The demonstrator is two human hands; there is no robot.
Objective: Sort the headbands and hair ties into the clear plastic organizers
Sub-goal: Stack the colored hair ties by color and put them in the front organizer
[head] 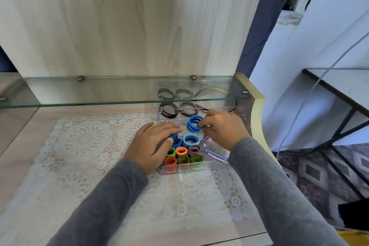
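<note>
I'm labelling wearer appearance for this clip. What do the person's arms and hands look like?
Both arms wear plain long grey sleeves ending at the wrists: left sleeve, right sleeve. The left hand and right hand are bare: no gloves, rings or watch show.

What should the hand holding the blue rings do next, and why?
Probably set them down and let go. The right hand pinches a stack of blue hair ties over the clear organizer, just behind the light blue ties, so blues would sit together. The left hand rests on darker blue ties beside them.
</note>
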